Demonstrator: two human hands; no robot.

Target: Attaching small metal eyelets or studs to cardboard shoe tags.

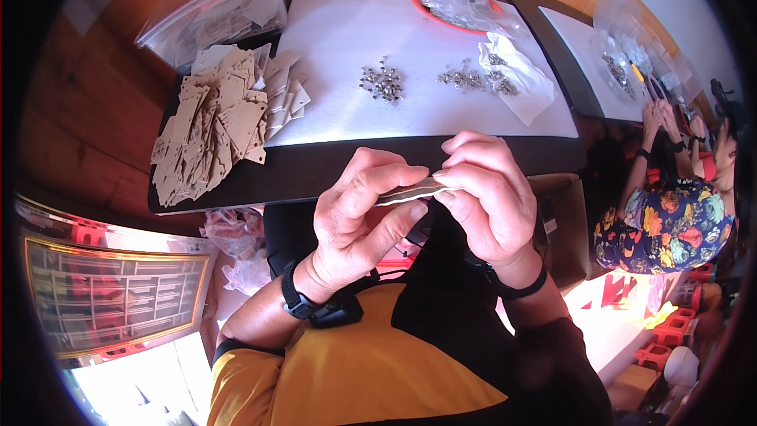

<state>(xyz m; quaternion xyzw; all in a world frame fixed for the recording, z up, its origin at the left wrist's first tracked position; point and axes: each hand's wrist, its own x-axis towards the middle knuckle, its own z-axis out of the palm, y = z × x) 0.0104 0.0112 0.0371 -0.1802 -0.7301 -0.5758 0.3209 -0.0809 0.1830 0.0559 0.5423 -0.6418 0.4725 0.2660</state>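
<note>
A beige card point(412, 189), tilted nearly edge-on, is held between my two hands just off the table's near edge. My left hand point(347, 209) pinches its left end between thumb and fingers. At the other end, my right hand point(493, 201) grips it with thumb and fingertips, which hide that part. Any small piece between the right fingertips cannot be made out. Beyond my left hand lies a large heap of similar beige cards point(221, 118), some with punched holes. Small shiny metal pieces point(382, 84) form a loose cluster straight ahead.
More metal bits point(462, 79) lie to the right, some on crumpled white paper point(528, 83). A red tray point(418, 8) bears clear plastic bags. A zip bag of cards point(229, 16) stands far left. At right, a person in a floral top point(670, 225) works at another table.
</note>
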